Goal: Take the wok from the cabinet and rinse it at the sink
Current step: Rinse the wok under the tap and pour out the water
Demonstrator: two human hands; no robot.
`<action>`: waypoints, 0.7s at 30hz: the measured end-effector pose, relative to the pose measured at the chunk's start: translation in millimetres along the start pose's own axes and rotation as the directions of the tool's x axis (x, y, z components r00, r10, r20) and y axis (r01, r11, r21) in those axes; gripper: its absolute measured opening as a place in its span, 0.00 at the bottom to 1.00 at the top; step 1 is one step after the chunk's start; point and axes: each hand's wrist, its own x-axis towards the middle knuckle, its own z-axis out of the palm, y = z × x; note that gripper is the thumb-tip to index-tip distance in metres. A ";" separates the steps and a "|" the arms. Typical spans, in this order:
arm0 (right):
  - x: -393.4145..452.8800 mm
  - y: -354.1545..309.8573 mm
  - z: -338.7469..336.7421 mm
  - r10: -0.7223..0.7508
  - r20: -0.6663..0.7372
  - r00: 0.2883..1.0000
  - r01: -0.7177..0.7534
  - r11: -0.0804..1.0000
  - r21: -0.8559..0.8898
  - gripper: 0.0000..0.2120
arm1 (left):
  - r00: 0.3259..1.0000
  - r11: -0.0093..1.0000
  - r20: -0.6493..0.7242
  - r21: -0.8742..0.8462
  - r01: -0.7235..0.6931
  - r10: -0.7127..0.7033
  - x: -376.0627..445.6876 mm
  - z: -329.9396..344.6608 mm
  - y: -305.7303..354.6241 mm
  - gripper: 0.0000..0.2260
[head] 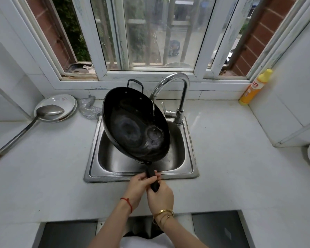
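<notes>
Head: 2 hands tilt wok (rinsing).

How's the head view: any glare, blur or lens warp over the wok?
Head view: daylight from the window, so soft shadows; bright sheen on the wet wok and faucet; wide-angle warp bends the counter edges; both hands on the handle look sharp.
</notes>
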 end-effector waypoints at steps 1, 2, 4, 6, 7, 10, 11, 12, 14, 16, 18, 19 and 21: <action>0.0 0.5 0.9 0.007 0.005 1.000 -0.007 1.000 0.006 0.08 | 1.000 1.000 0.007 -0.002 0.004 -0.004 0.7 -1.3 -0.4 0.11; -0.4 0.8 1.3 0.019 0.013 1.000 -0.019 1.000 0.012 0.08 | 1.000 1.000 0.014 -0.001 0.008 -0.008 1.6 -2.7 -1.4 0.11; -0.7 1.0 1.7 0.040 0.011 0.999 -0.041 0.999 0.029 0.10 | 0.999 1.000 0.032 -0.001 0.014 -0.014 3.1 -4.9 -3.7 0.12; -1.5 1.6 2.1 0.045 0.017 0.999 -0.045 0.998 0.036 0.14 | 0.999 1.000 0.042 -0.019 0.025 -0.024 5.0 -7.2 -6.2 0.12; -1.8 1.6 2.5 0.046 0.020 0.999 -0.047 0.998 0.043 0.14 | 0.998 0.999 0.047 -0.026 0.032 -0.030 5.9 -8.5 -7.1 0.12; -2.8 -0.5 3.3 0.073 0.043 0.996 -0.076 0.994 0.077 0.12 | 0.997 0.998 0.058 -0.035 0.049 -0.046 8.4 -11.0 -7.9 0.11; -2.7 -0.8 4.2 0.082 0.048 0.995 -0.086 0.993 0.081 0.11 | 0.997 0.998 0.060 -0.038 0.053 -0.051 9.4 -12.3 -8.4 0.11; -2.2 -0.9 5.3 0.097 0.055 0.994 -0.102 0.991 0.085 0.10 | 0.996 0.997 0.062 -0.039 0.059 -0.057 10.3 -13.8 -8.8 0.11; -0.5 0.2 8.9 0.136 0.079 0.988 -0.143 0.985 0.097 0.09 | 0.995 0.996 0.072 -0.042 0.075 -0.072 12.2 -16.5 -9.5 0.12; 1.0 2.0 11.4 0.153 0.098 0.983 -0.163 0.982 0.098 0.07 | 0.993 0.995 0.084 -0.045 0.091 -0.087 13.7 -17.7 -10.2 0.13; 2.5 2.4 11.3 0.165 0.115 0.979 -0.177 0.979 0.104 0.05 | 0.991 0.994 0.088 -0.046 0.103 -0.099 14.6 -18.7 -10.9 0.13; 3.9 1.7 9.8 0.180 0.138 0.974 -0.197 0.972 0.124 0.03 | 0.991 0.993 0.089 -0.043 0.106 -0.102 15.0 -19.4 -11.6 0.14; 7.5 -0.1 8.0 0.219 0.228 0.949 -0.257 0.954 0.155 0.05 | 0.991 0.993 0.090 -0.047 0.108 -0.103 15.6 -21.9 -12.8 0.14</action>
